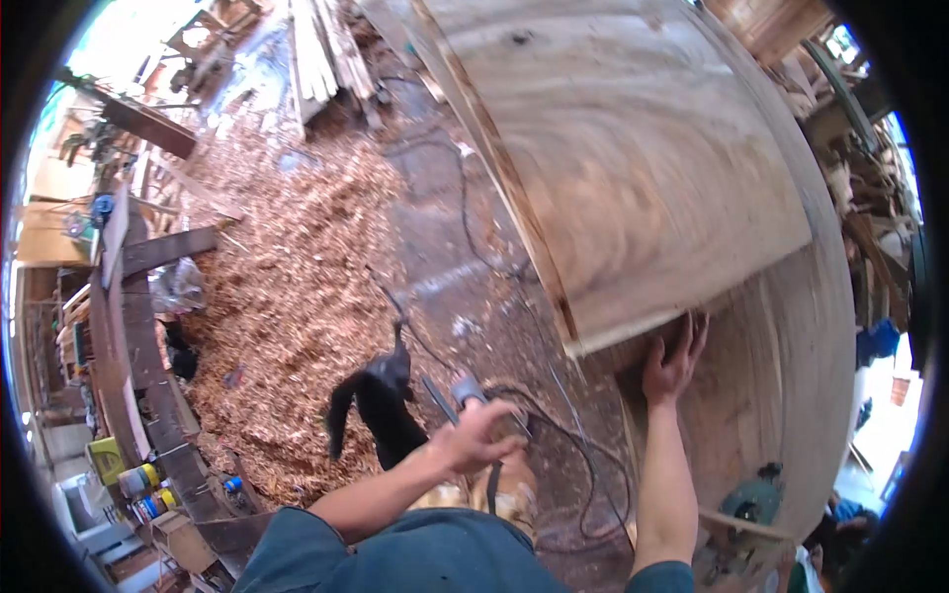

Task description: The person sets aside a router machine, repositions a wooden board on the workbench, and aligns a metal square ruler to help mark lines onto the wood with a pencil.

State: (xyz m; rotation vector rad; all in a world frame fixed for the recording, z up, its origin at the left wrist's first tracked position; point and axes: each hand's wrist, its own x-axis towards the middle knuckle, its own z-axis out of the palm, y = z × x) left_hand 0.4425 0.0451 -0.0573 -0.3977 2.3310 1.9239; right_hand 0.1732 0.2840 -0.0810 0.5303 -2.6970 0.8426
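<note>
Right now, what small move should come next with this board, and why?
Perhaps bring the left hand to the board, near its closest left corner. The right hand is at its near edge while the left is away from it, so using both might steady it better.

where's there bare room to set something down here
The broad face of the upper board looks bare, as does the lower board between the right hand and the green tool. It's crowded around the containers at far left.

Swirly lt-brown grain on wood panel [652, 148], upper R; orange-brn shavings [287, 247], L of ctr; shirt [435, 553] is dk teal, btm.
</note>
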